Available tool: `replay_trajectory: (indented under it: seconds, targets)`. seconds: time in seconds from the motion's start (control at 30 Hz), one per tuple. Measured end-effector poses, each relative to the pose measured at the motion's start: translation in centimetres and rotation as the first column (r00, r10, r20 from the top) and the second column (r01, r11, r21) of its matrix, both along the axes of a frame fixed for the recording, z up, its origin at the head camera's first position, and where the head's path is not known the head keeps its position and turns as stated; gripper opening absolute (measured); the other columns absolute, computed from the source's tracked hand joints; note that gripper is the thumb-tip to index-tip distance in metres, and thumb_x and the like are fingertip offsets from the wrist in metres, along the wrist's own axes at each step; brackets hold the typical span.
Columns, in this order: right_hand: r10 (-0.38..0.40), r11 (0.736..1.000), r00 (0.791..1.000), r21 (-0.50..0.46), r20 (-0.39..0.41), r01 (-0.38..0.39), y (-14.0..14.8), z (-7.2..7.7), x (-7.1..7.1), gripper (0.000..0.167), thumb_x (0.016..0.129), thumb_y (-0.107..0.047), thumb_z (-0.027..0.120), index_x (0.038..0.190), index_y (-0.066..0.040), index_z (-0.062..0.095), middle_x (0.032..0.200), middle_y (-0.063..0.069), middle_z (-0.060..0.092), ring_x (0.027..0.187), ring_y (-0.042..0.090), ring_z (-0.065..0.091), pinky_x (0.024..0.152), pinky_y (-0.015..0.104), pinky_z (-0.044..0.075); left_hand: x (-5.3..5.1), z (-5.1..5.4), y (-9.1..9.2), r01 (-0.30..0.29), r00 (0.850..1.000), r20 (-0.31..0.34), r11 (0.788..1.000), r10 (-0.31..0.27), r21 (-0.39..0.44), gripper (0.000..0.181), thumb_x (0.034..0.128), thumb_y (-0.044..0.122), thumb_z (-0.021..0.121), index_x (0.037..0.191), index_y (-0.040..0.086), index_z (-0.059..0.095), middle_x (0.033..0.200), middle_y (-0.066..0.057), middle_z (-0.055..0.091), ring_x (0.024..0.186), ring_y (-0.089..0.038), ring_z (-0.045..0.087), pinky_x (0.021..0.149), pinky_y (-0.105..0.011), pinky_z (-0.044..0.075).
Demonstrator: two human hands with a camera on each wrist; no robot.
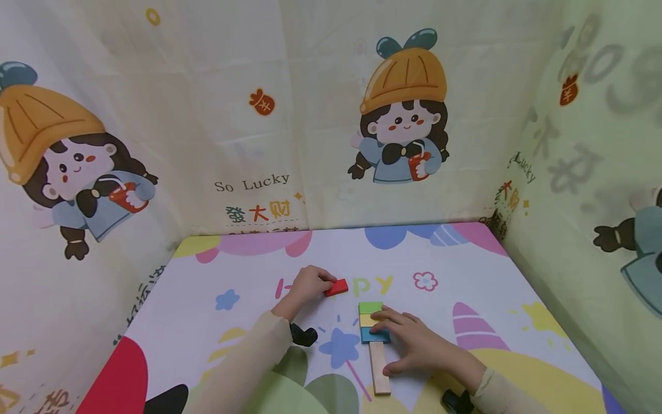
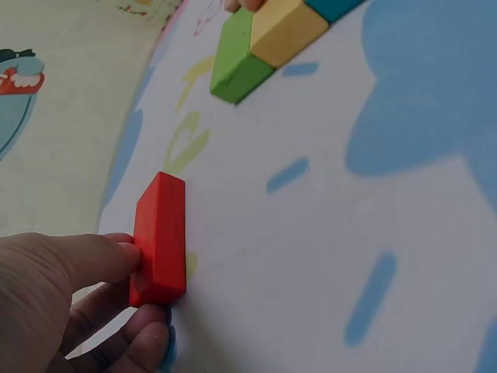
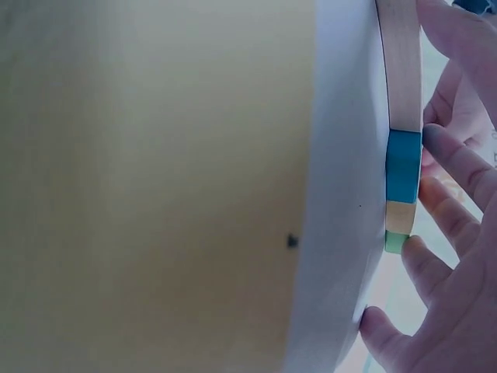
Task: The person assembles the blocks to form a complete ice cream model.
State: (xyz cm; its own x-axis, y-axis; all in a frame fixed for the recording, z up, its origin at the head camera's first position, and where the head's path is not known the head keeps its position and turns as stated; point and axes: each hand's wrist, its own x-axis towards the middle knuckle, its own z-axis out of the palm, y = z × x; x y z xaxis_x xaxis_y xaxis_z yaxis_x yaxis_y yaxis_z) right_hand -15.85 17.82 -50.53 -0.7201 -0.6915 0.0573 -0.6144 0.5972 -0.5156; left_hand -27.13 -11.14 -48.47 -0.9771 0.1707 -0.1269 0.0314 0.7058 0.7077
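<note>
My left hand (image 1: 309, 286) pinches the left end of a red block (image 1: 338, 286), low over the tabletop; in the left wrist view its thumb and fingers meet the block's near end. Right of it, a green block (image 1: 370, 307), a yellow block (image 1: 366, 320) and a blue block (image 1: 367, 335) lie flush in a row. Below the blue one, a long plain wooden block (image 1: 380, 371) points toward me. My right hand (image 1: 418, 340) spreads its fingers along the right side of this row. Its fingertips rest on the colored blocks, and its thumb is at the wooden block's right edge.
The blocks lie on a white tabletop (image 1: 258, 270) printed with stars, letters and colored shapes. Cloth walls (image 1: 310, 132) with cartoon figures stand behind it and at both sides. A dark wrist camera (image 1: 304, 335) is worn on the left wrist, another (image 1: 456, 401) on the right.
</note>
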Motion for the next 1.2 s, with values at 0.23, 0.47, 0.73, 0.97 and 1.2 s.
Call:
replay_trajectory:
  seconds: [0.23, 0.47, 0.73, 0.97, 1.2]
  targets:
    - [-0.022, 1.000, 0.999, 0.010, 0.036, 0.022, 0.0, 0.0, 0.1, 0.068, 0.079, -0.066, 0.080, 0.133, -0.029, 0.060, 0.155, 0.001, 0.048, 0.153, 0.040, 0.032, 0.109, 0.073, 0.033, 0.3, -0.1, 2.6, 0.033, 0.999, 0.011, 0.998, -0.034, 0.054, 0.017, 0.0948, 0.014, 0.073, 0.109, 0.013, 0.082, 0.109, -0.006, 0.074, 0.099, -0.021, 0.060, 0.084, -0.034, 0.058]
    - [-0.036, 0.999, 0.997, 0.009, 0.069, 0.036, 0.3, 0.1, 0.2, 0.067, 0.078, -0.060, 0.083, 0.133, -0.029, 0.060, 0.155, 0.001, 0.047, 0.154, 0.041, 0.030, 0.112, 0.074, 0.030, 0.6, -0.4, 5.4, 0.062, 0.998, -0.009, 0.997, -0.061, 0.053, 0.016, 0.0948, 0.015, 0.074, 0.107, 0.014, 0.083, 0.107, -0.003, 0.075, 0.101, -0.020, 0.061, 0.090, -0.038, 0.057]
    - [-0.031, 0.999, 0.993, -0.005, 0.114, 0.032, 0.1, 0.1, 0.2, 0.067, 0.080, -0.062, 0.081, 0.135, -0.030, 0.059, 0.157, 0.000, 0.045, 0.154, 0.041, 0.030, 0.113, 0.078, 0.024, 1.4, -0.7, 6.8, 0.127, 0.992, -0.027, 0.992, -0.127, 0.008, 0.015, 0.0958, 0.017, 0.073, 0.106, 0.017, 0.083, 0.107, 0.002, 0.076, 0.096, -0.013, 0.061, 0.084, -0.028, 0.057]
    - [-0.019, 1.000, 0.993, -0.008, 0.117, 0.020, 0.0, 0.4, 0.1, 0.067, 0.081, -0.061, 0.081, 0.135, -0.028, 0.059, 0.157, 0.001, 0.045, 0.152, 0.040, 0.034, 0.113, 0.079, 0.023, 1.9, -1.0, 7.1, 0.164, 0.984, -0.063, 0.986, -0.166, -0.036, 0.016, 0.0966, 0.018, 0.072, 0.108, 0.018, 0.083, 0.111, 0.000, 0.075, 0.093, -0.011, 0.061, 0.082, -0.028, 0.057]
    - [-0.014, 1.000, 0.994, -0.014, 0.111, 0.016, 0.1, 0.3, 0.1, 0.067, 0.081, -0.060, 0.081, 0.134, -0.027, 0.059, 0.157, 0.003, 0.046, 0.151, 0.042, 0.035, 0.111, 0.080, 0.024, 2.1, -1.0, 7.0, 0.187, 0.978, -0.089, 0.981, -0.191, -0.052, 0.017, 0.0974, 0.019, 0.071, 0.109, 0.018, 0.083, 0.112, 0.001, 0.075, 0.096, -0.012, 0.063, 0.087, -0.030, 0.057]
